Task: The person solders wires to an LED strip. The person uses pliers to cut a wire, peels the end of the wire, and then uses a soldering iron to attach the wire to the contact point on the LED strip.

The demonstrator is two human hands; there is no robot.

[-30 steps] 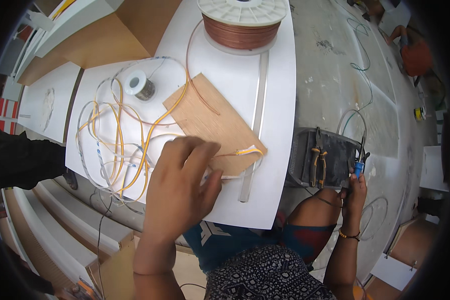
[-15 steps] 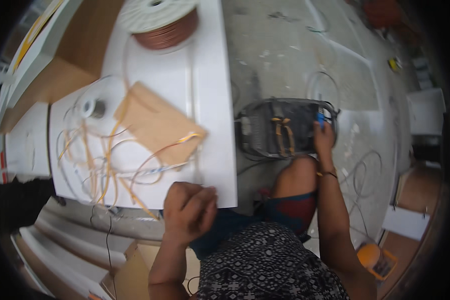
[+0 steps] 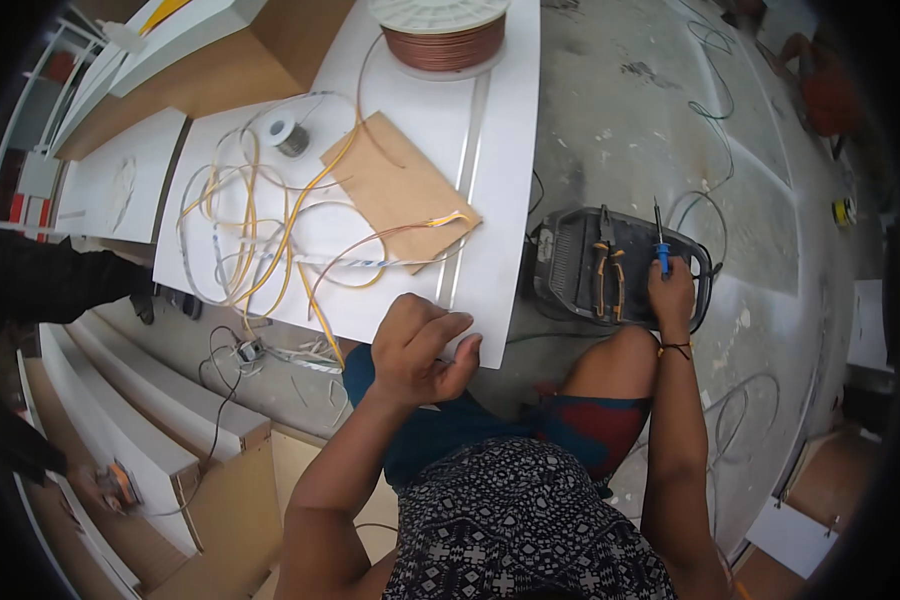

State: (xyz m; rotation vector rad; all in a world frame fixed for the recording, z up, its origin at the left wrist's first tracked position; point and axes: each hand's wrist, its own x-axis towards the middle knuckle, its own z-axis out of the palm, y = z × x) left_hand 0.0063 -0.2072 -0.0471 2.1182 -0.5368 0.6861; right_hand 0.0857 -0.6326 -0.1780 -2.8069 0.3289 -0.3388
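Note:
My right hand (image 3: 672,296) is closed around the blue handle of a soldering iron (image 3: 662,250), whose thin tip points away from me. It is over a black plastic tray (image 3: 560,285), where a pair of pliers (image 3: 601,268) and a second orange-handled hand tool (image 3: 618,285) lie. At the near edge of a white board (image 3: 500,160), my left hand (image 3: 420,350) is loosely curled. A gap shows between its thumb and forefinger, with nothing visible there. Beyond it, joined wire ends (image 3: 446,219) rest on a brown piece of board (image 3: 400,190).
Tangled yellow and clear strips (image 3: 285,235) spread across the white board. A small solder spool (image 3: 288,137) and a large brown wire spool (image 3: 440,45) stand there. At left, another person's hand (image 3: 95,490) is by an orange power tool (image 3: 120,485). Cables (image 3: 725,140) cross the concrete floor.
My view has shifted, so the board and tray sit further right and the tray lower. The soldering iron now shows plainly upright in my right hand. My left thumb and forefinger stand further apart.

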